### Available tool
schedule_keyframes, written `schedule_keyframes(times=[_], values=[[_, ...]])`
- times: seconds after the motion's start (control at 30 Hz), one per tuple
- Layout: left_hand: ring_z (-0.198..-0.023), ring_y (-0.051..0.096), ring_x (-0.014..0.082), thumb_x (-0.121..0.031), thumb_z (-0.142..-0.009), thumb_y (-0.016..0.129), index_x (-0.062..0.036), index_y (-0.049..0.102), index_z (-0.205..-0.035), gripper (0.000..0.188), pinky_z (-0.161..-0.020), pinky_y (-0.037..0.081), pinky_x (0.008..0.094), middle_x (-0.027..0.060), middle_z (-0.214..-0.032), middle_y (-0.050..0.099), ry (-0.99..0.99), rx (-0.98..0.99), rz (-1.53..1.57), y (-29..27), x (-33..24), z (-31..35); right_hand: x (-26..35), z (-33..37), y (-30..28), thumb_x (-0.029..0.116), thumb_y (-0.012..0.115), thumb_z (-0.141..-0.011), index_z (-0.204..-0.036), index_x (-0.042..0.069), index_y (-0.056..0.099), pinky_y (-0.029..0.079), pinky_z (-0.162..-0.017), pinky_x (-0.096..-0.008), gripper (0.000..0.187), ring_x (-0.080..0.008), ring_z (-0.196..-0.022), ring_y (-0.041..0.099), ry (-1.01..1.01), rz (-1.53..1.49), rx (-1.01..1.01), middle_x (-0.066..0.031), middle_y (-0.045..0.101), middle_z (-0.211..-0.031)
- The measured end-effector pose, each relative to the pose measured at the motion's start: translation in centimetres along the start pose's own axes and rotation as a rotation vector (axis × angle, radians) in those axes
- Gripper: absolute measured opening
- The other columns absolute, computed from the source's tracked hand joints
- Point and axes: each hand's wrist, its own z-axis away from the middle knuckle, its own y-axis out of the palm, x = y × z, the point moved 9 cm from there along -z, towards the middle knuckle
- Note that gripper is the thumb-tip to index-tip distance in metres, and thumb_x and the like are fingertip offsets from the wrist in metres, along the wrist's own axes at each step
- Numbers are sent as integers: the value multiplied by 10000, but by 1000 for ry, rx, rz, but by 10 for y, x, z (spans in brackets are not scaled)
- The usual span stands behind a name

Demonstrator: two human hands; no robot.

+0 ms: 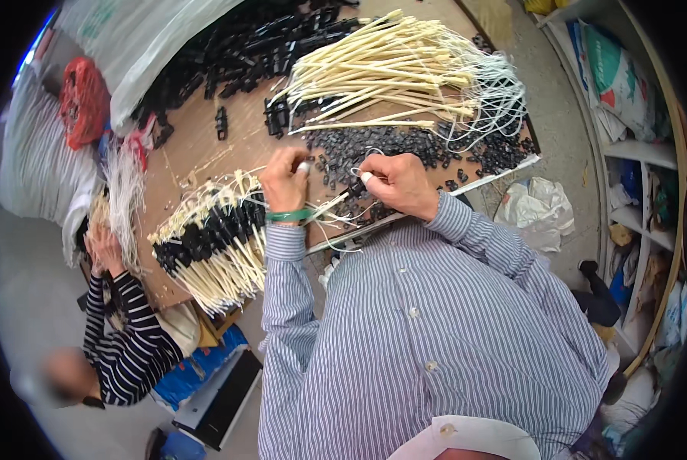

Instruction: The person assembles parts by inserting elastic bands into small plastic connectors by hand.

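My right hand (401, 184) is closed in a pinch on a white string (355, 172), with a white cover on its thumb tip. Just left of those fingers is a black plastic piece (355, 188) on the end of a cream stick (326, 207), which slants toward my left wrist. My left hand (285, 181) has its fingers curled together, its thumb tip also covered in white. Whatever it grips is hidden. A green band (289, 215) circles that wrist. Small dark plastic parts (405, 146) lie loose beyond both hands.
A bundle of cream sticks with white strings (382, 73) lies at the far side of the brown table (182, 149). Black-fitted sticks (213, 245) line up at left, below a black parts heap (243, 54). Another person's hands (103, 247) work at the left edge. Shelves (639, 153) stand right.
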Motion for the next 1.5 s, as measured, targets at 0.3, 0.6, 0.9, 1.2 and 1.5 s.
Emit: schedule_keyframes(times=[0.3,0.6,0.9,1.2,1.5], values=[[-841,636,245,-47,-703,586,-15,705,-902,234,-797,502,359,115,-897,685,246,132,113,18,-31,-3,-23,-4,3,289,562,-737,-776,97,661,503,-597,-456,220,-349,-628,633,78,-40,-86,-173,630,-687],[-900,589,246,-107,-802,667,60,631,-1032,287,-832,475,361,139,-1006,636,297,265,-9,21,5,-13,-20,-10,-5,180,583,-563,-634,14,635,441,-487,-479,188,-362,-521,578,-21,28,-349,-191,572,-572],[-866,568,219,-98,-803,662,67,578,-1098,348,-805,465,351,112,-964,594,141,245,346,17,19,-15,-21,0,-8,164,582,-573,-627,25,659,452,-492,-468,168,-332,-509,586,20,80,-327,-171,578,-553],[-936,579,273,-155,-882,608,69,618,-1063,288,-832,447,372,145,-993,620,451,257,252,36,-120,8,-13,-4,-23,135,656,-559,-665,-18,648,470,-512,-452,186,-331,-566,624,169,-42,-317,-178,598,-586],[-816,603,315,-60,-717,569,31,628,-915,226,-727,484,386,166,-871,602,565,386,130,31,-155,13,5,3,-20,271,730,-574,-713,99,652,467,-584,-416,235,-305,-621,607,12,-165,-248,-105,633,-677]])
